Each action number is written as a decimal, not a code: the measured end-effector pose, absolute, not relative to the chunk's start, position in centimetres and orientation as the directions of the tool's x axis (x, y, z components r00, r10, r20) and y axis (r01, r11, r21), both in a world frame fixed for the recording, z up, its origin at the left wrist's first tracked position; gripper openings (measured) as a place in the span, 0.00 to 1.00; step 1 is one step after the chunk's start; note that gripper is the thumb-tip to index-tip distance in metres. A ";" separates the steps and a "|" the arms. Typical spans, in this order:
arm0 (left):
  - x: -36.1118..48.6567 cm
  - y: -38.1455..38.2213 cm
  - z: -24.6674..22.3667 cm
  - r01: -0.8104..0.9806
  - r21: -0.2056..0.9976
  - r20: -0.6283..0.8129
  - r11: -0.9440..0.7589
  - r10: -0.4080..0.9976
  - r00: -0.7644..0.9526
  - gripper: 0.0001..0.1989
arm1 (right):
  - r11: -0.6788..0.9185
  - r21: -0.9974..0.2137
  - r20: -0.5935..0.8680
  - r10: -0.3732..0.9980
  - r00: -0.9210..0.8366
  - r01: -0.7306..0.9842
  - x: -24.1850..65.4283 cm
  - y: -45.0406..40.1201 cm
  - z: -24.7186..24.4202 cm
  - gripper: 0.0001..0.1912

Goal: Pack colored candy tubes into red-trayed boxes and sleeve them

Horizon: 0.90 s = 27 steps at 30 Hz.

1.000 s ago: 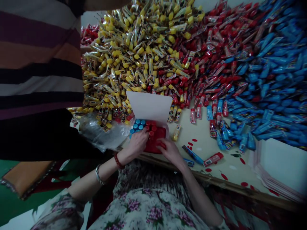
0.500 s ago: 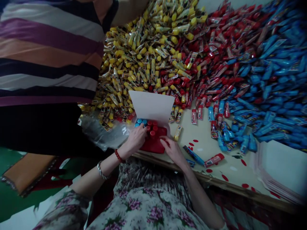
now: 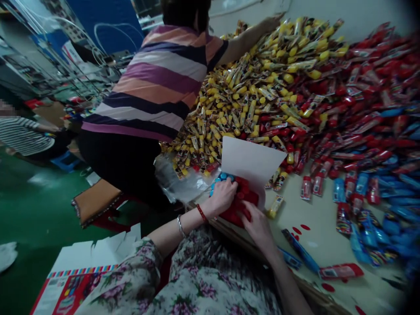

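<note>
At the table's front edge lies a box with a raised white lid [image 3: 251, 159] and a red body [image 3: 231, 217]. Blue round caps [image 3: 223, 176] stand in its left part, red caps [image 3: 243, 186] beside them. My left hand [image 3: 223, 197] reaches over the caps, fingers bent down and close together; what is under the fingertips is hidden. My right hand [image 3: 257, 223] touches the red front right part of the box, thumb and fingers apart. A yellow-capped packet [image 3: 274, 206] lies just right of the box.
Piles of yellow [image 3: 236, 109], red [image 3: 364, 96] and blue packets [image 3: 400, 183] cover the table's back and right. A person in a striped shirt [image 3: 157, 74] leans over the yellow pile. Left are a stool [image 3: 96, 199], a printed carton [image 3: 82, 284] and another seated person [image 3: 26, 135].
The view has swung left, so the box and piles appear further right. My right hand's fingers have moved inward onto the red part. My left hand stays over the caps.
</note>
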<state>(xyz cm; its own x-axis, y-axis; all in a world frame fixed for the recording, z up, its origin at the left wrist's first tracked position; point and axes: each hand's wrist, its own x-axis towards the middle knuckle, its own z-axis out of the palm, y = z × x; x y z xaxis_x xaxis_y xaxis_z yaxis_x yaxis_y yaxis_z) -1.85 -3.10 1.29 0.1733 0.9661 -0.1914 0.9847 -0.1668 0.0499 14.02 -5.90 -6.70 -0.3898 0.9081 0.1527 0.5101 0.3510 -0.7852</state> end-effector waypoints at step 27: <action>-0.6 -3.3 2.6 0.921 0.064 -0.338 -0.384 0.860 0.382 0.12 | 0.311 -0.667 0.040 0.923 -0.384 0.678 14.3 -7.3 -6.4 0.10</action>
<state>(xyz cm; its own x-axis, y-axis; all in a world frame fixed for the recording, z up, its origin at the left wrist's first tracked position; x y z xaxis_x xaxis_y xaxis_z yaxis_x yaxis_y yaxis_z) -0.61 -3.34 2.63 0.3823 0.8600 -0.3381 0.9210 -0.3842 0.0642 14.31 -7.33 -6.41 -0.3838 0.9225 0.0399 0.6775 0.3107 -0.6666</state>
